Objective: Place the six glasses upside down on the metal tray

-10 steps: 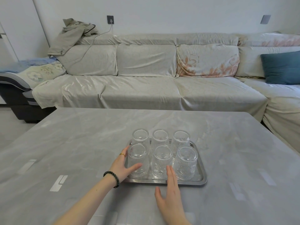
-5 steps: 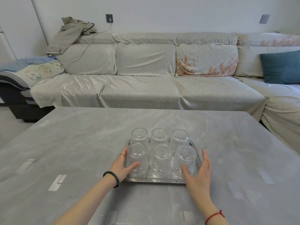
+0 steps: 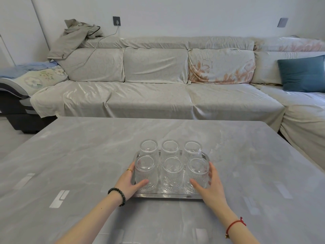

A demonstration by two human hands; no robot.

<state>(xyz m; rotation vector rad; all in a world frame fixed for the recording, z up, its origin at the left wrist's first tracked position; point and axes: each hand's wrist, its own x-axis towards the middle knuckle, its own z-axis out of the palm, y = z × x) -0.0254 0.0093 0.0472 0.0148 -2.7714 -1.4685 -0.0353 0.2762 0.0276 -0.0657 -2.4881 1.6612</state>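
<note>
Several clear ribbed glasses stand upside down in two rows of three on the metal tray [image 3: 168, 196], near the front middle of the grey table. My left hand [image 3: 128, 184] clasps the tray's left edge, its thumb lying over the rim against the front-left glass [image 3: 146, 173]. My right hand [image 3: 210, 185] clasps the tray's right edge the same way, thumb by the base of the front-right glass [image 3: 197, 173]. The front-middle glass [image 3: 172, 175] and the back row [image 3: 170, 148] stand untouched. The tray rests flat on the table.
The grey marble-look table [image 3: 88, 164] reaches far to either side of the tray. Behind it runs a long covered sofa [image 3: 154, 97] with a teal cushion [image 3: 301, 73] at right and a jacket [image 3: 75, 36] at its left corner.
My right hand moved from in front of the tray, round to its right side, and closed on the right edge. My left hand stayed at the left edge.
</note>
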